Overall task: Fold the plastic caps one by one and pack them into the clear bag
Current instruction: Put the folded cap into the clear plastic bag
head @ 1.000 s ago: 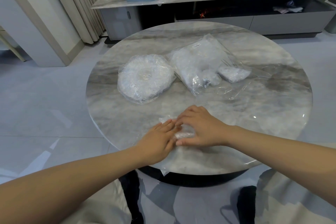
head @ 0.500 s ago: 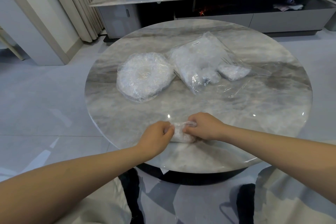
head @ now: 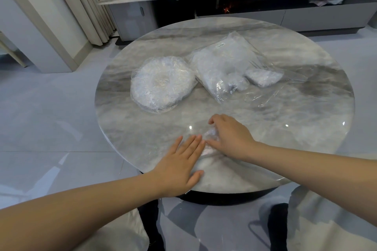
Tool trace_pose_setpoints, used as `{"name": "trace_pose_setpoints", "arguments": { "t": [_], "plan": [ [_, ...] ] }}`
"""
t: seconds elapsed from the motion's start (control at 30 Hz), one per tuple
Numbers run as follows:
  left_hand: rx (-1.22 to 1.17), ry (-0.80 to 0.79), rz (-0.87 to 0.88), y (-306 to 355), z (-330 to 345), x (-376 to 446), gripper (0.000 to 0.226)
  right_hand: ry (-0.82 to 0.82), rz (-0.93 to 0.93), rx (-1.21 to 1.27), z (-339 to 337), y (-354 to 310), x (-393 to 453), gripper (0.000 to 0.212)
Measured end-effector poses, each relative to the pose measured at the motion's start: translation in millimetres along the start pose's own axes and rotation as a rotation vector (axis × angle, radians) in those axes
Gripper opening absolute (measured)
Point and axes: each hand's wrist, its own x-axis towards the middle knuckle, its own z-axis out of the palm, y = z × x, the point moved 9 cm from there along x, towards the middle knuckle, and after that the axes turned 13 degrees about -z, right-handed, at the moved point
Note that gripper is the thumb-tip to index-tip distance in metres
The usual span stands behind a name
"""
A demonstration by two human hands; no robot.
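At the near edge of a round marble table (head: 306, 149), the left hand (head: 181, 165) lies flat with straight fingers pressing a thin plastic cap (head: 206, 149), while the right hand (head: 230, 138) beside it bunches the cap's crumpled end under curled fingers. Farther back sit a round stack of caps (head: 161, 83) and, to its right, the clear bag (head: 224, 67) with folded caps inside.

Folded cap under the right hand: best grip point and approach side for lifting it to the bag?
Probably pinch the folded cap across its bunched middle, from above and from the right, where the right hand already curls over it. It is a small, crumpled, soft wad lying low on the table, so an edge grip would likely let it unfold. The left hand lies flat beside it, blocking that side.
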Motion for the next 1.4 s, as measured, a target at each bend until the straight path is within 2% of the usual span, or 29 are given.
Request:
{"name": "trace_pose_setpoints", "arguments": {
  "t": [0.07,0.13,0.27,0.37,0.43,0.5,0.57,0.63,0.73,0.8,0.87,0.93,0.97,1.07,1.17,1.27,1.33,1.4],
  "plan": [
    [-0.081,-0.093,-0.028,-4,8,0,0.077,0.099,-0.284,-0.198,-5,-26,-2,0.041],
    [-0.113,-0.171,-0.039,-3,13,1,0.079,0.077,-0.364,-0.284,3,-34,-8,0.038],
    [-0.143,-0.221,-0.045,-3,15,1,0.084,-0.196,-0.274,-0.226,36,-28,-14,0.071],
    [-0.149,-0.238,-0.056,-3,17,1,0.086,-0.276,-0.251,-0.215,46,-23,-15,0.082],
    [-0.159,-0.223,-0.06,-2,16,1,0.085,-0.284,-0.234,-0.198,47,-23,-14,0.084],
    [-0.164,-0.208,-0.075,-2,17,0,0.083,-0.287,-0.221,-0.177,50,-23,-14,0.066],
    [-0.187,-0.187,-0.088,-2,17,1,0.081,-0.285,-0.205,-0.159,51,-21,-14,0.058],
    [-0.209,-0.171,-0.092,-2,16,3,0.08,-0.272,-0.196,-0.142,51,-18,-15,0.064],
    [-0.303,-0.16,-0.09,-3,12,4,0.081,-0.252,-0.204,-0.118,53,-19,-19,0.09],
    [-0.464,-0.111,-0.127,-12,2,6,0.077,-0.259,-0.206,-0.095,57,-20,-19,0.092],
    [-0.622,0.002,-0.231,-30,-11,9,0.059,-0.238,-0.195,-0.052,51,-22,-16,0.084],
    [-0.658,0.073,-0.339,-45,-15,13,0.032,-0.213,-0.155,-0.015,39,-21,-11,0.06],
    [-0.648,0.077,-0.373,-48,-15,16,0.027,-0.199,-0.137,0.0,34,-21,-7,0.053],
    [-0.699,-0.034,-0.471,-52,-17,28,0.038,-0.189,-0.013,0.052,24,-18,-1,0.047],
    [-0.687,-0.219,-0.563,-54,-19,44,0.02,-0.216,0.141,0.127,25,-5,1,0.04],
    [-0.743,-0.228,-0.561,-51,-33,60,0.017,-0.208,0.193,0.244,20,5,-2,0.026],
    [-0.858,-0.218,-0.563,-49,-41,68,0.015,-0.136,0.207,0.452,11,10,-5,0.021],
    [-1.004,-0.214,-0.557,-44,-50,78,0.015,-0.017,0.252,0.623,-4,19,-6,0.025]
  ]
}}
